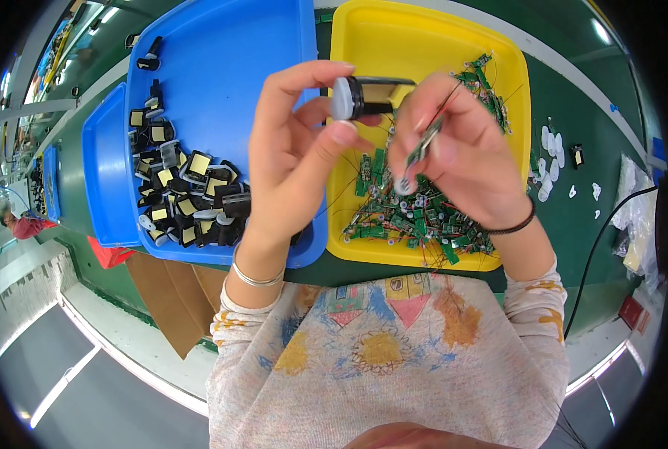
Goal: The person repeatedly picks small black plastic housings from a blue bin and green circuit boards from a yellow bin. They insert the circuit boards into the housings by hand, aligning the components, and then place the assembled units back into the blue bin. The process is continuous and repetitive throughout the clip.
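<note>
Between the thumb and fingers of my left hand [293,142] is a black plastic housing [375,93] with a rounded grey end and a tan face, lying sideways. My right hand [457,150] pinches a small green circuit board [422,146] with thin wires and a round, whitish part at its lower end. The two hands are close together above the gap between the trays. Under my right hand, the yellow tray [360,34] holds a heap of similar green boards [416,217]. Left of my left hand, the blue tray [237,60] contains many black housings [199,166] with cream faces.
A second blue tray [103,172] sits at the left. White oval pieces [550,161] and one small black part [577,156] lie on the green table to the right, near clear plastic bags [637,217] and a black cable [585,269]. Cardboard [173,299] is below the blue tray.
</note>
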Demonstrator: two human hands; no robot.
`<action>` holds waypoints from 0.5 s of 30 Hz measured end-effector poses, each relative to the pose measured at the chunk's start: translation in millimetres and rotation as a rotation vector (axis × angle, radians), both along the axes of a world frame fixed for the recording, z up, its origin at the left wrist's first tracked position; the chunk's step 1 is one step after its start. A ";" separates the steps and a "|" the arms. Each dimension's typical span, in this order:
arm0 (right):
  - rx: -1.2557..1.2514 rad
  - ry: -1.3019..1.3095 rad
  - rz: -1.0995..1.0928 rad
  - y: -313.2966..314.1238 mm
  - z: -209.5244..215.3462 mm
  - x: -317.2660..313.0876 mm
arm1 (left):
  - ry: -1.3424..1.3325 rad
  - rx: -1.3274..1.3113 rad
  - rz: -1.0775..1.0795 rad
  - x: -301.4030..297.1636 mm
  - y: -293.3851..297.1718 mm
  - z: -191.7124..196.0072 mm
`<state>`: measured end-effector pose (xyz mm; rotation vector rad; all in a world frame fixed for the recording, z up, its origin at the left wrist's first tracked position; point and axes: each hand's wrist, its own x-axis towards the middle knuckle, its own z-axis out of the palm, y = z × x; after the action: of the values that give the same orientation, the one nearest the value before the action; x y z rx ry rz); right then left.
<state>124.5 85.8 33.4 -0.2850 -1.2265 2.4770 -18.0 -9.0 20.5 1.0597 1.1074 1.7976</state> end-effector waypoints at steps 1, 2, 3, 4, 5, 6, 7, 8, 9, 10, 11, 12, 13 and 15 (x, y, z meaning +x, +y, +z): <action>-0.034 0.055 0.000 -4.2 -6.2 -1.6 | 0.004 0.022 -0.012 0.8 0.6 -0.9; -0.001 0.102 -0.002 -5.0 -10.8 -2.2 | 0.007 0.043 -0.025 1.4 1.1 -2.1; -0.008 0.164 -0.026 -4.5 -16.7 -1.7 | 0.009 0.067 -0.036 2.1 1.4 -3.5; -0.014 0.226 -0.051 -3.3 -22.9 -0.8 | 0.058 0.048 -0.025 0.8 0.1 -3.9; -0.019 0.287 -0.076 -2.3 -26.0 -0.1 | 0.122 0.048 -0.029 -0.3 -0.1 -4.9; -0.044 0.319 -0.094 -1.5 -26.2 -0.2 | 0.188 0.049 -0.029 -1.4 -0.4 -5.8; -0.068 0.350 -0.111 -0.8 -26.2 -0.2 | 0.253 0.050 -0.030 -2.6 -0.7 -6.9; -0.092 0.381 -0.130 0.1 -26.3 -0.2 | 0.311 -0.011 -0.007 -3.7 -2.6 -8.2; -0.132 0.396 -0.101 1.8 -26.1 0.4 | 0.359 -0.096 -0.029 -2.8 -3.1 -8.2; -0.172 0.411 -0.072 5.3 -25.2 1.4 | 0.407 -0.181 -0.051 -1.7 -3.2 -7.6; -0.211 0.425 -0.044 7.7 -25.4 2.0 | 0.455 -0.267 -0.074 -0.7 -3.4 -6.5; -0.237 0.428 -0.041 8.8 -26.4 2.2 | 0.443 -0.378 -0.125 0.5 -3.0 -1.9; -0.263 0.431 -0.037 9.6 -27.8 2.6 | 0.413 -0.348 -0.129 2.3 -1.7 -5.1; -0.251 0.411 -0.065 10.5 -29.5 3.6 | 0.353 -0.290 -0.136 7.9 1.5 -15.8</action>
<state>128.1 96.3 3.9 0.1184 -0.7314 2.4672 -10.1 -7.5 4.7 1.2670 1.4192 1.3240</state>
